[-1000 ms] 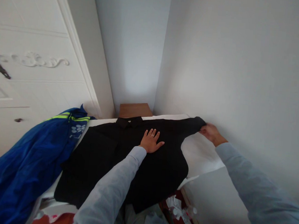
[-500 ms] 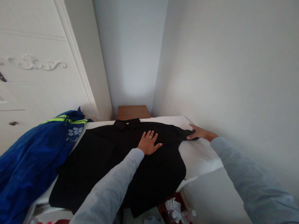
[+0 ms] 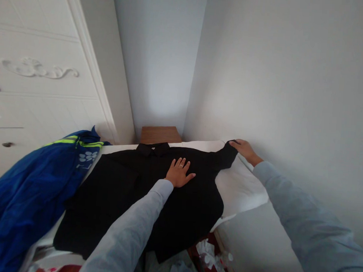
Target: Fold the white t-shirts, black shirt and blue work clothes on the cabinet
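Observation:
A black collared shirt (image 3: 191, 211) is spread over a white-covered surface (image 3: 243, 186), its collar towards the far edge. My left hand (image 3: 179, 173) lies flat on the upper part of the shirt, fingers spread, with a ring on one finger. At the right, my right hand (image 3: 244, 148) grips the end of the shirt's sleeve, which is lifted towards the wall; some of its fingers are hidden. The left side of the shirt is folded inward.
A blue jacket (image 3: 41, 180) with yellow-green stripes lies at the left, beside a white wardrobe (image 3: 40, 113). Behind stands a brown wooden piece (image 3: 161, 134) in the corner. Below the shirt are white scraps (image 3: 207, 251) and greyish cloth (image 3: 172, 270). A wall (image 3: 281, 76) rises at the right.
My right hand has closed on the sleeve end and moved up and away, drawing the sleeve out wider. My left hand stays flat on the shirt. The view has shifted slightly.

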A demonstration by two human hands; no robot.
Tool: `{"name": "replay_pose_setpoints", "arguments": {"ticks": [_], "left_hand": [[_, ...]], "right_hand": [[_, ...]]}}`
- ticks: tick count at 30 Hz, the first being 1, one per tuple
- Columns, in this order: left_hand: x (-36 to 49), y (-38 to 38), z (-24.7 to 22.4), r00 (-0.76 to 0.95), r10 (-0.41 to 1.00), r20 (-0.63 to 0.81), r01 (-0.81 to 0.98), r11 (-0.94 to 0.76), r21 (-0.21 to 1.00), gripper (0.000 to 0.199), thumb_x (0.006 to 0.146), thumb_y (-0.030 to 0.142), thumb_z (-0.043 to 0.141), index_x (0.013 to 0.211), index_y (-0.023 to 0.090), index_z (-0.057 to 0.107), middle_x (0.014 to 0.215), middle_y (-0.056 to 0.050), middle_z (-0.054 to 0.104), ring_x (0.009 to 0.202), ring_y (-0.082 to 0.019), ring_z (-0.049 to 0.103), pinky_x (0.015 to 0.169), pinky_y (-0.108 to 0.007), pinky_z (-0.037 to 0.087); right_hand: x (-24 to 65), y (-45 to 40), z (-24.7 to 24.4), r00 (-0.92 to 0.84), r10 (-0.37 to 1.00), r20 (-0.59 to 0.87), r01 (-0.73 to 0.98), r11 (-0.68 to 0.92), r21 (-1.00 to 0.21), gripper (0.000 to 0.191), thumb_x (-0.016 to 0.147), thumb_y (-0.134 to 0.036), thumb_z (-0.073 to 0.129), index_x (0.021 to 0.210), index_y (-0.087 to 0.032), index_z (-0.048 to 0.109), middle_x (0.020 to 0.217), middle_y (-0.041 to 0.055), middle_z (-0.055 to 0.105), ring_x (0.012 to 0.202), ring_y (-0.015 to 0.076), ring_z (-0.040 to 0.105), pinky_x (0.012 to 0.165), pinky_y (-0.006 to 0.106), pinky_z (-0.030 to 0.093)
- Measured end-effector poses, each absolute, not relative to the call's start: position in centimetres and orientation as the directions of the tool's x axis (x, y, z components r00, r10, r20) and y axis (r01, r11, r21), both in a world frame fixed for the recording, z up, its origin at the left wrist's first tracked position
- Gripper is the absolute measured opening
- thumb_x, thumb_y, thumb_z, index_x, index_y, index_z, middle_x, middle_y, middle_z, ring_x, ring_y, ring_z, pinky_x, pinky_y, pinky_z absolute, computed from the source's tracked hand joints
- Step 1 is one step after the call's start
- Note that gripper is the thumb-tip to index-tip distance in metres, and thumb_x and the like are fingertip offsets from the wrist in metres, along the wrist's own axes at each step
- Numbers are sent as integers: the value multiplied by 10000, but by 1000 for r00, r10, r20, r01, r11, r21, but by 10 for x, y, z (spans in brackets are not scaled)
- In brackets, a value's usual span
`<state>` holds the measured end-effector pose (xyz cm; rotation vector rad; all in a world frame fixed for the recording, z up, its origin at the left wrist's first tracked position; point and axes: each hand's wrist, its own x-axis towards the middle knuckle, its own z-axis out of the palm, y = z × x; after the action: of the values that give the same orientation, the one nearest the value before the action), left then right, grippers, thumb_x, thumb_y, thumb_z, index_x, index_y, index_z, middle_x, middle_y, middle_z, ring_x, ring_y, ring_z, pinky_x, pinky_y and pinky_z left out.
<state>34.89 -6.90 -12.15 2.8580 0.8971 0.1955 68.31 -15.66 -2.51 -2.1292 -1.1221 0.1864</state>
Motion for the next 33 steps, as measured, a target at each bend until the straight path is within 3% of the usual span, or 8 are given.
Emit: {"name": "replay_pose_setpoints", "arguments": {"ticks": [4,6,9,14,20,24,28,33], "left_hand": [[349,-68,-123,810,578,95,558,-811,177,803,982,685,236,1569,153,368,1643,-157,316,1539,-315,227,1246,-519,135],[349,-68,-123,811,578,95,556,-811,182,802,980,687,241,1569,157,368,1643,-155,316,1540,-315,224,1246,-520,135],[349,-68,-122,813,575,91,553,-812,188,804,979,689,243,1568,156,370,1642,-157,316,1541,-317,219,1246,-528,137],[349,-69,-122,813,573,103,550,-814,189,810,982,684,242,1564,137,377,1635,-171,326,1538,-322,227,1246,-526,134],[351,-69,-125,812,572,119,547,-816,188,807,977,693,235,1559,157,390,1634,-157,338,1534,-322,239,1247,-527,129],[351,-69,-122,812,575,101,549,-811,202,802,975,691,242,1561,163,386,1635,-152,340,1537,-324,228,1247,-525,126],[350,-71,-119,813,574,97,550,-812,196,799,982,679,244,1564,149,380,1638,-160,327,1538,-321,225,1248,-520,120],[350,-70,-122,812,573,107,548,-813,196,811,977,695,235,1565,155,380,1638,-154,328,1536,-321,231,1246,-527,128]], "right_hand": [[685,-143,-21,704,636,316,691,-513,-509,243,965,-400,532,835,-212,614,998,144,723,1064,311,636,914,366,479],[688,-138,-22,736,589,335,669,-552,-499,200,971,-384,536,902,-211,609,1091,177,707,1172,338,601,990,397,451],[694,-133,-27,800,536,268,578,-571,-584,138,929,-329,620,946,-194,600,1158,218,681,1256,377,567,1037,450,431],[703,-132,-39,849,519,105,465,-637,-614,272,882,-338,699,1046,-149,593,1281,261,628,1338,405,512,1095,503,403],[697,-134,-46,764,634,121,589,-609,-531,318,879,-300,684,1133,-124,609,1336,257,616,1329,401,528,1108,507,408],[671,-124,-47,532,834,144,793,-432,-430,277,874,-248,658,1145,-193,650,1358,150,641,1321,328,546,1146,446,387],[642,-101,-56,338,941,-12,884,-321,-340,270,857,-175,646,1116,-237,693,1386,93,638,1357,294,517,1178,415,341],[635,-74,-62,390,910,-143,853,-416,-317,234,691,-150,803,895,-229,719,1139,124,735,1259,357,586,1121,532,379]]}}
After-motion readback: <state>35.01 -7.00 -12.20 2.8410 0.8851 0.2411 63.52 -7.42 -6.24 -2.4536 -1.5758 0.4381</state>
